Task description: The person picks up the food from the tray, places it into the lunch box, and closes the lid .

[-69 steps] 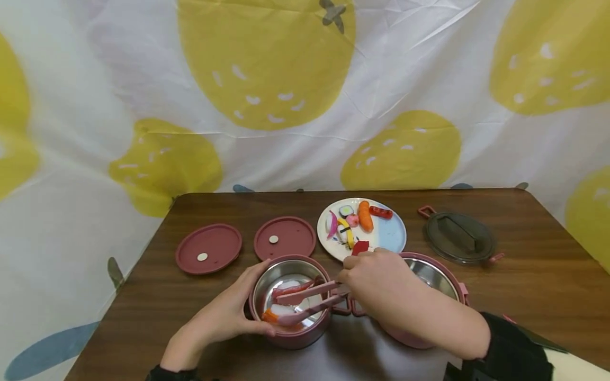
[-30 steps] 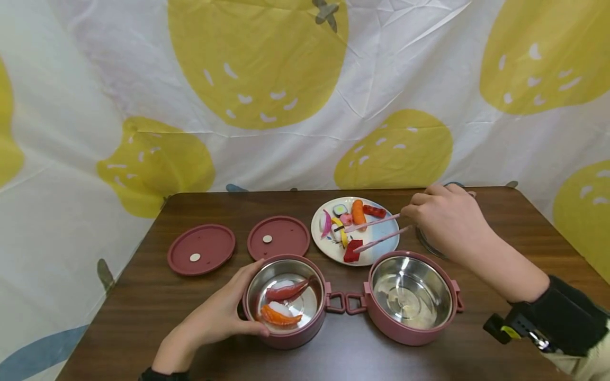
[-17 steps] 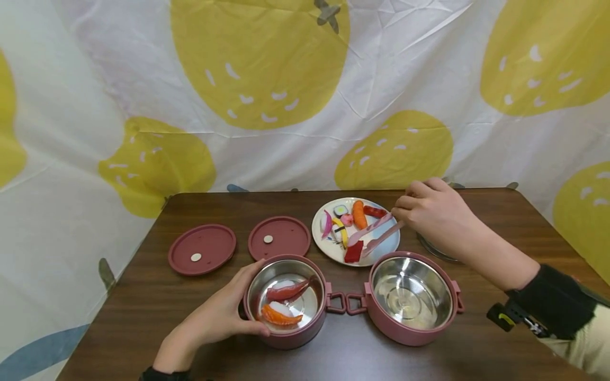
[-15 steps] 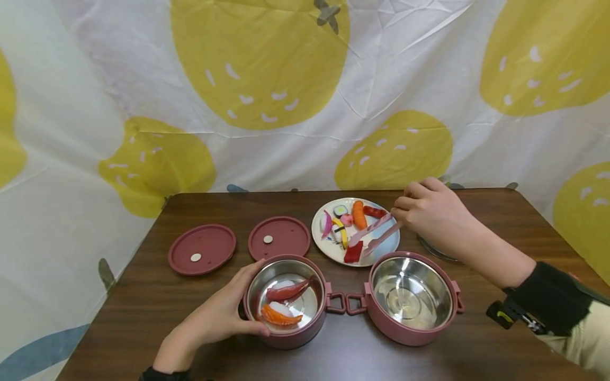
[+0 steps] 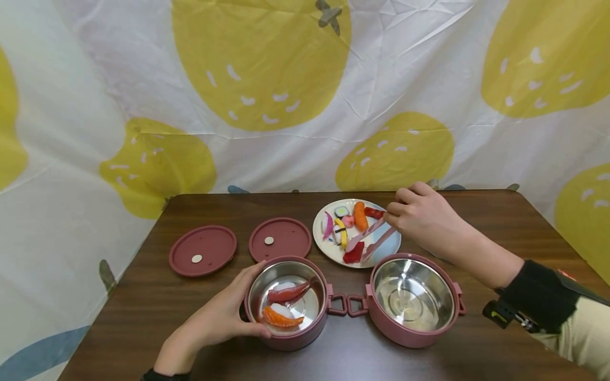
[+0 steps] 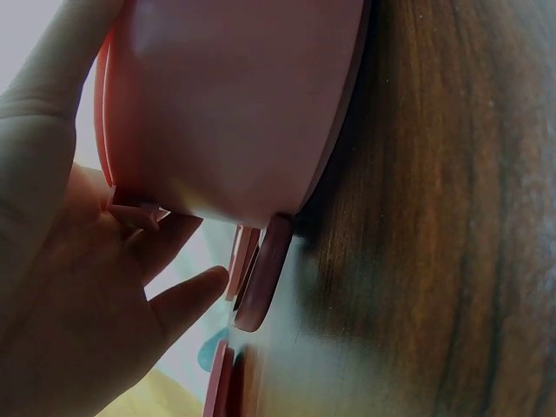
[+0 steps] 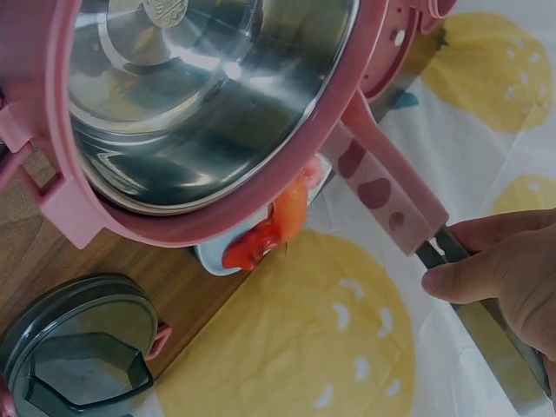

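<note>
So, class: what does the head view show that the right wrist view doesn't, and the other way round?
Only the head view: the left hand, and the red sushi and orange sushi in the left pot.

Only the right wrist view: the dark lid's top handle, hidden from the head camera behind the right arm.

Both: the right hand pinching the tongs, the right pot, and the plate.
</note>
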Demonstrator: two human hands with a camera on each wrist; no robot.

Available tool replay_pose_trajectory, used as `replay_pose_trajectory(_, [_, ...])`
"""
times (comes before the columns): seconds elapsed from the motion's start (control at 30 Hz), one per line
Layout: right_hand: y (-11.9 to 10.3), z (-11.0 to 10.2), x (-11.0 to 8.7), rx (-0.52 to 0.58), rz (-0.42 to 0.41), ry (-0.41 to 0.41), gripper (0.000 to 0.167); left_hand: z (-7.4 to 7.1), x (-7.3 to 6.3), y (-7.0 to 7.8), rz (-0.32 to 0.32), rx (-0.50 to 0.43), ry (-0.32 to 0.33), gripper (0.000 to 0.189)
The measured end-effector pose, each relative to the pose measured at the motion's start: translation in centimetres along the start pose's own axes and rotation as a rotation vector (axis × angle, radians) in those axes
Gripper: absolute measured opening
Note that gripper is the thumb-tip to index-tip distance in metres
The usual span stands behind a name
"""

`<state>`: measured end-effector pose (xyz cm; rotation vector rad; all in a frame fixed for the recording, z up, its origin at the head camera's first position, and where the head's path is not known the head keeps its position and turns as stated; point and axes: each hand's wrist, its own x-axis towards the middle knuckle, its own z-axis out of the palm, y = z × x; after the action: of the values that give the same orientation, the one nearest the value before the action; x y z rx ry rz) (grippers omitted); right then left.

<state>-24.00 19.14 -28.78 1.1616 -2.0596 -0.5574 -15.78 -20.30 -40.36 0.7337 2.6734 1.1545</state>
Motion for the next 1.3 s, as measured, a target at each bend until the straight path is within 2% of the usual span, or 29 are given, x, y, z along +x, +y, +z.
replay_pose_trajectory(0.33, [-0.3,0.5,0.9,-0.052,-0.019,-0.059,0.015,0.0,-0.1,0.0,-0.006,0.001,0.001,0.119])
replay_pose_trajectory(0.6, [-0.4,1.1,0.9,-0.057,-0.014,-0.048,0.012,0.0,-0.1,-0.1,-0.031,-0.005,-0.008,0.121])
replay_pose_trajectory(0.8, [-0.3,1.3,0.5,-0.039,-0.011,-0.047,0.012,-0.1,-0.1,-0.2,-0.026,-0.015,-0.015,0.12])
replay_pose_trajectory(1.03, [0.5,0.7,0.4,-0.027,-0.007,-0.002,0.016,-0.4,0.1,-0.2,-0.01,-0.003,0.001,0.118])
replay_pose_trajectory(1.2, [0.4,-0.7,0.6,0.06,-0.002,0.041,0.025,-0.2,-0.1,-0.2,-0.01,-0.005,-0.012,0.119])
replay_pose_trajectory(1.3, [0.3,-1.6,1.3,0.11,0.003,0.095,0.027,-0.2,-0.1,-0.2,-0.008,0.002,-0.009,0.12])
